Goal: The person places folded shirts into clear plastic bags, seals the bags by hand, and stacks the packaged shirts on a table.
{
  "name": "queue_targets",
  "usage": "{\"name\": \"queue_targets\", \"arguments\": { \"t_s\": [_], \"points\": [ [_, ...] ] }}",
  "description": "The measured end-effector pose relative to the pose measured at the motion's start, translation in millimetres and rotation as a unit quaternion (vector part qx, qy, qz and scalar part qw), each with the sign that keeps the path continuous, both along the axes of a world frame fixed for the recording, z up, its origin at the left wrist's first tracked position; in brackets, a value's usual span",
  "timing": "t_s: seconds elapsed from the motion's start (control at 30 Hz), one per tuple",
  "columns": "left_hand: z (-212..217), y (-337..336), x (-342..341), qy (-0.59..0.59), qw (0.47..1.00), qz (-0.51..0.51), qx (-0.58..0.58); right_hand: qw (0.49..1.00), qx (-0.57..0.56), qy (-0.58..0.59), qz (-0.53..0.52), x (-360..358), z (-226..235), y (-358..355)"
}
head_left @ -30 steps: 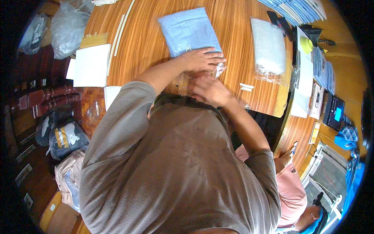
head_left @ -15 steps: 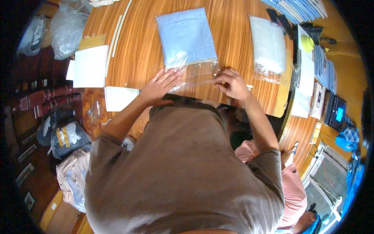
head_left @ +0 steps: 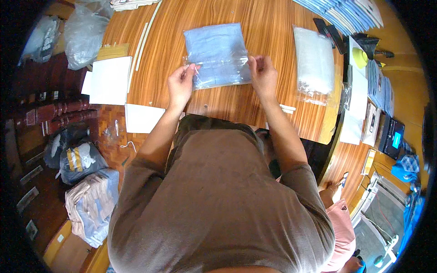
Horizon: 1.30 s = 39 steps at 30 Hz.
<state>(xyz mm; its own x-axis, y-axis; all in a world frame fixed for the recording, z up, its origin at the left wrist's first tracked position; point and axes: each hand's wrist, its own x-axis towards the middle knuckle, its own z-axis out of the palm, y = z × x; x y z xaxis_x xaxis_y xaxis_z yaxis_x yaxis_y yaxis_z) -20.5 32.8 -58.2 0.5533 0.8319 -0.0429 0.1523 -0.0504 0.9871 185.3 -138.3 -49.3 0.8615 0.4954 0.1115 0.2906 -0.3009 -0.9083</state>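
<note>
Head view: we see the clear plastic bag point(head_left: 217, 57) with a folded light-blue cloth inside lying on the wooden bench point(head_left: 236, 102) at about twelve o'clock from the body, its open near edge turned toward us. Our left hand point(head_left: 180, 85) pinches the bag's near-left corner between thumb and fingertips, and our right hand point(head_left: 263, 75) pinches the near-right corner the same way, so both are grasping the bag's mouth edge, held taut between them.

We judge the step in hand to be closing the bag's mouth over the cloth. The next move would call for keeping the flap square and pressing it flat along its whole width without wrinkling the film.

At two o'clock lies a stack of empty clear bags point(head_left: 314, 59), near but apart. At ten o'clock sit white sheets point(head_left: 109, 81). A pile of folded blue cloths point(head_left: 350, 13) lies at one o'clock by the rim.
</note>
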Motion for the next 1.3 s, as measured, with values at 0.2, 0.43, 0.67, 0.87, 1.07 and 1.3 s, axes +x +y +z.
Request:
{"name": "queue_targets", "arguments": {
  "t_s": [0.2, 0.43, 0.67, 0.87, 1.07, 1.3],
  "points": [
    [-54, 25, 31, 0.007, 0.992, 0.071, -0.106, 0.998, 0.061, 0.017, -0.019, -17, -56, 24],
    [-37, 7, 29, 0.171, 0.931, 0.106, 0.304, 0.996, -0.084, -0.001, -0.031, 2, -57, 31],
    [-44, 3, 21, 0.102, 0.933, 0.122, 0.324, 0.988, -0.131, -0.072, -0.049, -5, -55, 29],
    [-37, 19, 27, 0.281, 0.928, 0.06, 0.235, 0.986, -0.147, -0.07, -0.045, 6, -56, 37],
    [9, 28, 40, 0.276, 0.845, 0.022, 0.458, 0.985, -0.167, -0.026, -0.028, 20, -44, 41],
    [-37, 20, 53, 0.274, 0.824, -0.163, 0.468, 0.951, -0.243, -0.19, 0.013, 26, -20, 55]
  ]
}}
